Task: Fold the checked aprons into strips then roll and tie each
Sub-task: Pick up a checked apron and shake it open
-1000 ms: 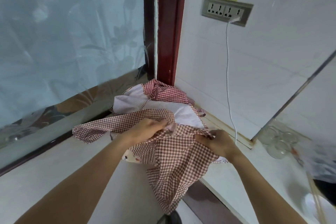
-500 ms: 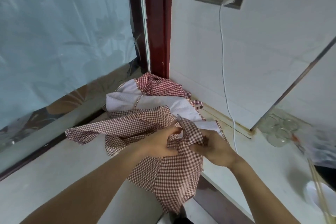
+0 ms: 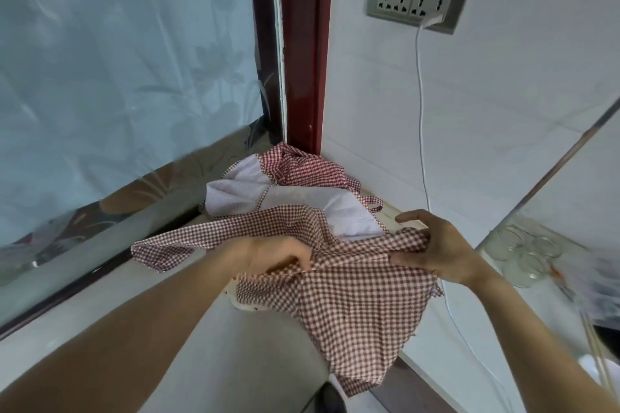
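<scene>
- The left hand (image 3: pixel 275 256) pinches a fold of the apron (image 3: pixel 355 295) over the counter (image 3: pixel 188 355) edge.
- The right hand (image 3: pixel 432 251) grips the cloth's upper edge, forefinger sticking out.
- More aprons (image 3: pixel 295 188) lie heaped in the corner behind.

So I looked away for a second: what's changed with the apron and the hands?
The hands have drawn apart again, stretching the checked apron into a ridge between them. The left hand and right hand each keep their grip on the cloth. The apron pile in the corner and the white cable stayed put.
</scene>
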The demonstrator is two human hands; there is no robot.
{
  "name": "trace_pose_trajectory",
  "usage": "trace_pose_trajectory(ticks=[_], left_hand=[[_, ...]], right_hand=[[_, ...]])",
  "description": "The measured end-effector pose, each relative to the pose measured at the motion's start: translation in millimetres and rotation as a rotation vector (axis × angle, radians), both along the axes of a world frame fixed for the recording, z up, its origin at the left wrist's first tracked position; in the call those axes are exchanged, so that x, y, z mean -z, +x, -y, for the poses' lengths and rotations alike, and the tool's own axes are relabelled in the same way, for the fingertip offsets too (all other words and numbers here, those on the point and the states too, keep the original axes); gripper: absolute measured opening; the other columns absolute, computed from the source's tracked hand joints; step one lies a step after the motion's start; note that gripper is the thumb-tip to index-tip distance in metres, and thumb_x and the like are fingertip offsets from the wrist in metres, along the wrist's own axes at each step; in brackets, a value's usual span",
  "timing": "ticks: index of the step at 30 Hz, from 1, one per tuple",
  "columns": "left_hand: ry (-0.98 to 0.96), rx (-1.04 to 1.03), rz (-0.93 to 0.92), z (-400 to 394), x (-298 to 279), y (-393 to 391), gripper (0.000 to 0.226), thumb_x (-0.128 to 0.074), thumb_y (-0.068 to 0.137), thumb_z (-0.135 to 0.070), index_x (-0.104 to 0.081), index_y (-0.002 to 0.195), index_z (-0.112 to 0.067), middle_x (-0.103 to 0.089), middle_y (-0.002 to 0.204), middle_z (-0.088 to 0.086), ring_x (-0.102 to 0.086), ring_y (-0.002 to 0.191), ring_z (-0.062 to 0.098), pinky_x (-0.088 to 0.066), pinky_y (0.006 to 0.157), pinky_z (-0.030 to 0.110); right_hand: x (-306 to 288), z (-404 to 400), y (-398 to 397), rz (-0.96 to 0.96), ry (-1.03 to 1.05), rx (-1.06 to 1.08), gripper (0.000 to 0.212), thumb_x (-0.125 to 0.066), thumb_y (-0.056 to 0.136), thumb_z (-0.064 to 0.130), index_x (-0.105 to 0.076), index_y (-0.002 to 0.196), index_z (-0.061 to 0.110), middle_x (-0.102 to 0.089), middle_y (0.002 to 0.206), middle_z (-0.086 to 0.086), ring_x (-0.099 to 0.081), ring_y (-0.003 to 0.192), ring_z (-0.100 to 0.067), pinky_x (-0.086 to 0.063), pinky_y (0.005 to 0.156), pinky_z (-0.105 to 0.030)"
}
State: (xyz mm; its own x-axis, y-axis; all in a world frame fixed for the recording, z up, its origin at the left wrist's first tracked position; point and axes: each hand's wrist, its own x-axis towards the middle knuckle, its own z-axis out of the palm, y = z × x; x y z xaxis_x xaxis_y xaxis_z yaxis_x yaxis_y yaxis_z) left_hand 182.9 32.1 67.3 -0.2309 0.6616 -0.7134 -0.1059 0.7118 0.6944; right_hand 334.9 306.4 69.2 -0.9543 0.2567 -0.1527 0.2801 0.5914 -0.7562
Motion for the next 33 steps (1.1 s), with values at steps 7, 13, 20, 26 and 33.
trace_pose_trajectory(ticks=[7, 13, 20, 26, 33], left_hand=[[-0.263, 0.43, -0.928, 32.1, -52.2, -45.9, 0.034, -0.06, 0.09, -0.05, -0.065, 0.085, -0.017, -0.053, 0.07, -0.013, -0.048, 0.061, 0.005, -0.035, 0.054, 0.019], [-0.309, 0.351, -1.095, 63.3, -112.9, -69.9, 0.034, -0.062, 0.086, -0.059, -0.052, 0.068, -0.031, -0.047, 0.066, -0.015, -0.044, 0.059, 0.004, -0.031, 0.054, 0.018], [0.235, -0.131, -1.336, 86.8, -190.0, -81.7, 0.028, -0.066, 0.089, -0.033, -0.057, 0.077, -0.008, -0.059, 0.073, 0.002, -0.055, 0.07, 0.014, -0.043, 0.068, 0.035], [0.56, -0.325, -1.291, 79.2, -220.3, -61.7, 0.016, -0.066, 0.092, -0.02, -0.062, 0.08, -0.01, -0.069, 0.093, 0.009, -0.068, 0.091, 0.017, -0.052, 0.085, 0.027], [0.144, -0.239, -1.443, 105.9, -257.7, -41.1, 0.031, -0.058, 0.094, -0.044, -0.061, 0.088, -0.014, -0.058, 0.081, -0.011, -0.057, 0.079, 0.009, -0.043, 0.068, 0.022]], right_hand=[[-19.3, -20.3, -18.5, 0.157, 0.204, -0.117, 0.016, -0.084, 0.077, 0.031, -0.07, 0.082, 0.024, -0.073, 0.08, 0.008, -0.068, 0.077, -0.004, -0.05, 0.071, -0.022], [-26.8, -14.6, -50.7, 0.192, 0.507, -0.126, 0.026, -0.076, 0.081, 0.035, -0.055, 0.071, 0.022, -0.058, 0.075, 0.007, -0.06, 0.08, -0.017, -0.039, 0.061, -0.022], [-77.2, 63.3, -94.8, 0.394, 0.512, -0.478, 0.068, -0.078, 0.073, 0.057, -0.055, 0.13, 0.029, -0.058, 0.126, 0.012, -0.055, 0.118, -0.015, -0.042, 0.1, -0.026], [-130.7, 146.8, -133.2, -0.117, 0.081, -0.497, 0.084, -0.086, 0.069, 0.045, -0.043, 0.139, 0.03, -0.056, 0.131, 0.016, -0.052, 0.121, -0.007, -0.04, 0.106, -0.035], [-184.1, 162.2, -177.9, -0.114, 0.416, -0.609, 0.012, -0.075, 0.085, 0.025, -0.07, 0.089, 0.015, -0.071, 0.097, 0.002, -0.066, 0.093, -0.017, -0.05, 0.085, -0.028]])
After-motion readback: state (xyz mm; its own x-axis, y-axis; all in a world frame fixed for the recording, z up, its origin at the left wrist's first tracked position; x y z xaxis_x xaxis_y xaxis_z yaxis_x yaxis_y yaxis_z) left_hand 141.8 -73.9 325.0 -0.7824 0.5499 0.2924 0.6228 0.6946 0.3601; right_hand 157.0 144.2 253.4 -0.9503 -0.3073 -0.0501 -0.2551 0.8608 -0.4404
